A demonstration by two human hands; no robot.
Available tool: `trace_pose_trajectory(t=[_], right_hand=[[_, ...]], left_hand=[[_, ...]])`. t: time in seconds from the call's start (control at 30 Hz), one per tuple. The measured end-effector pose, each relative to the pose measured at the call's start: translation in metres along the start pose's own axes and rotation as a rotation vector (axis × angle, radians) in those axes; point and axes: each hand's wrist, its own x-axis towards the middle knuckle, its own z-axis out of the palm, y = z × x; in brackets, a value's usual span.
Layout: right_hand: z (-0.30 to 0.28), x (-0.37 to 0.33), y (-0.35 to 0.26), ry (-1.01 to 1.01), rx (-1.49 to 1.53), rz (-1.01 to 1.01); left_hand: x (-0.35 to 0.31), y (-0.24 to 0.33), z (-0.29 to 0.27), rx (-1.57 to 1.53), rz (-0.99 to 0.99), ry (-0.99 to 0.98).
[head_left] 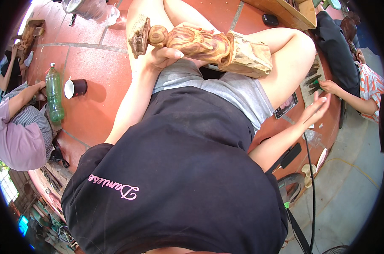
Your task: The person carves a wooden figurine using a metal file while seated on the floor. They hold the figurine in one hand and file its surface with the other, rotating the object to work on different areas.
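Black shirt (175,165) | left hand (160,58) gripping wooden carving (196,44) | right hand (316,110) unfolded, fingers extended

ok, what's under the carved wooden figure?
The left hand grips the carved wooden figure; grey shorts and bare legs show beneath and around it. Its underside is hidden, so whether it rests on a leg can't be told.
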Motion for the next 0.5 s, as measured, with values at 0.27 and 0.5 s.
trace_pose_trajectory(t=[0.27,0.5], right_hand=[[0.040,-0.007,-0.123,0.034,0.320,-0.331],[0.097,-0.039,-0.177,-0.558,0.621,-0.205]], left_hand=[[0.001,0.002,0.003,-0.023,0.018,-0.052],[0.006,0.001,0.004,0.013,0.025,-0.045]])
